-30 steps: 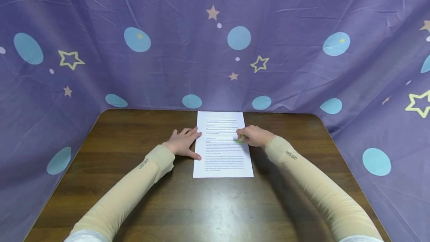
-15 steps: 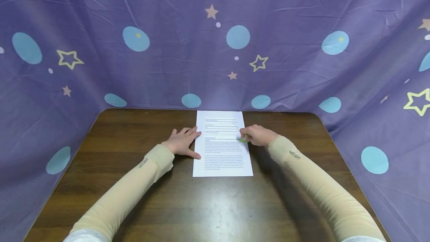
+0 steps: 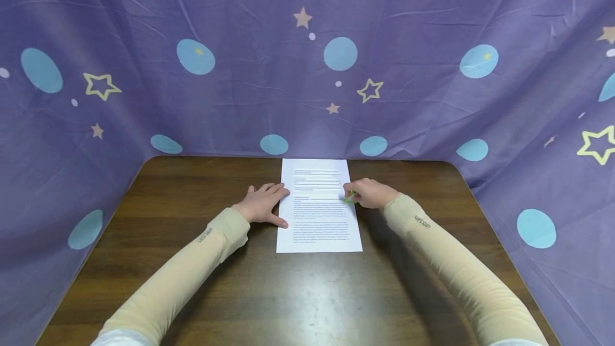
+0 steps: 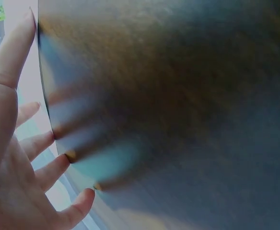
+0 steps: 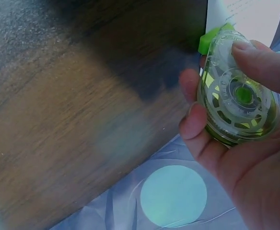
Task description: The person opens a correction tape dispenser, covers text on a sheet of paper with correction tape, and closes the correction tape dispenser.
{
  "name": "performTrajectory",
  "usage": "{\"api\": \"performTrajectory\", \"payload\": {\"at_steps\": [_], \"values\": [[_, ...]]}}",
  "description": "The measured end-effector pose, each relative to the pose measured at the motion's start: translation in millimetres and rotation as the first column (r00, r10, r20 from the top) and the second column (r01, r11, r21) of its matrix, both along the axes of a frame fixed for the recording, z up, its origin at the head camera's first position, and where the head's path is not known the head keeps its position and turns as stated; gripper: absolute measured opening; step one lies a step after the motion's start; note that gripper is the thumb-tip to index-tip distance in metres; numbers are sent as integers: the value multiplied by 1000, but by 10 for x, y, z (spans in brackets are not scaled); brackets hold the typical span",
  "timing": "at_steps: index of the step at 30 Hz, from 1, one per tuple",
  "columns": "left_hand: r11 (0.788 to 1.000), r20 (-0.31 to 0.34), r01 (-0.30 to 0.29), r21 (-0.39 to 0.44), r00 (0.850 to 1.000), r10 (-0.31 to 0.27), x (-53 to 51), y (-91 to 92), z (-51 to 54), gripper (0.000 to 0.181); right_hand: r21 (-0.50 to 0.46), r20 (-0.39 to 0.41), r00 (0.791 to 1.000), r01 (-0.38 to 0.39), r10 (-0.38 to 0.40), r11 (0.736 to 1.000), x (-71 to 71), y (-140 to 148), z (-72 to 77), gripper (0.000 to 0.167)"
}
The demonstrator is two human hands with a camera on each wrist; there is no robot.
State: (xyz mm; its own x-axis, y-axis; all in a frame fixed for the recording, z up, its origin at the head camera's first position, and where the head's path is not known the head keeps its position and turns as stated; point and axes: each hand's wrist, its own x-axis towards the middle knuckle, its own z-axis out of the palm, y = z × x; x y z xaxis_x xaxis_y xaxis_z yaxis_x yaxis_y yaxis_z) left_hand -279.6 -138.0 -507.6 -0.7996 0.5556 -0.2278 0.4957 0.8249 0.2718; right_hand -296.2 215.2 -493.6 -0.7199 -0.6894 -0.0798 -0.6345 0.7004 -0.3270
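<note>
The printed sheet (image 3: 319, 219) lies flat at the middle of the tabletop's (image 3: 307, 298) far edge, just before the patterned curtain (image 3: 250, 100); the step in hand looks like running a tape dispenser (image 5: 231, 103) along a line of its print (image 3: 319, 233), the green tip (image 5: 207, 42) standing near the sheet's right edge, though whether it touches I cannot tell; the left hand (image 3: 261, 204) rests across the sheet's left edge, fingers (image 4: 51, 175) spread, seemingly to steady it; the right hand (image 3: 367, 194) pinches the dispenser between thumb (image 5: 260, 60) and fingers by the right edge; the next move probably calls for ending the stroke at that margin and lifting the tip cleanly, with the left hand's pressure countering any drag; the only container in view is the dispenser's clear casing (image 5: 228, 36), which holds toothed wheels about a green hub (image 5: 244, 95); how full it is cannot be made out.
</note>
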Motion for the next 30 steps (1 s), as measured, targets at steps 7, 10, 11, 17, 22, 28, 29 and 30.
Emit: {"api": "performTrajectory", "payload": {"at_steps": [7,10,11,17,22,28,29,30], "values": [[1000,15,12,3,1000,-12,-29,-34,-70,96,74,-4,1000,7,-6,997,6,-61,113,18],[1000,37,15,-6,999,-15,-52,-51,-99,98,110,0,1000,5,-5,994,9,-103,154,15],[1000,45,15,-7,999,-14,-58,-58,-110,99,124,3,1000,4,-5,992,7,-116,163,15],[1000,64,14,5,998,-14,-66,-66,-148,105,148,35,999,-12,7,989,3,-233,203,18],[1000,65,7,13,998,-8,-53,-58,-150,104,122,44,997,-60,55,991,8,-365,205,18],[1000,47,14,14,999,-14,-53,-71,-153,103,103,27,994,-108,106,989,22,-522,220,16],[1000,46,14,13,999,-15,-54,-73,-153,103,101,25,993,-114,112,988,24,-548,223,17],[1000,46,14,16,999,-14,-55,-76,-151,103,99,25,993,-121,119,988,26,-576,226,17]]}}
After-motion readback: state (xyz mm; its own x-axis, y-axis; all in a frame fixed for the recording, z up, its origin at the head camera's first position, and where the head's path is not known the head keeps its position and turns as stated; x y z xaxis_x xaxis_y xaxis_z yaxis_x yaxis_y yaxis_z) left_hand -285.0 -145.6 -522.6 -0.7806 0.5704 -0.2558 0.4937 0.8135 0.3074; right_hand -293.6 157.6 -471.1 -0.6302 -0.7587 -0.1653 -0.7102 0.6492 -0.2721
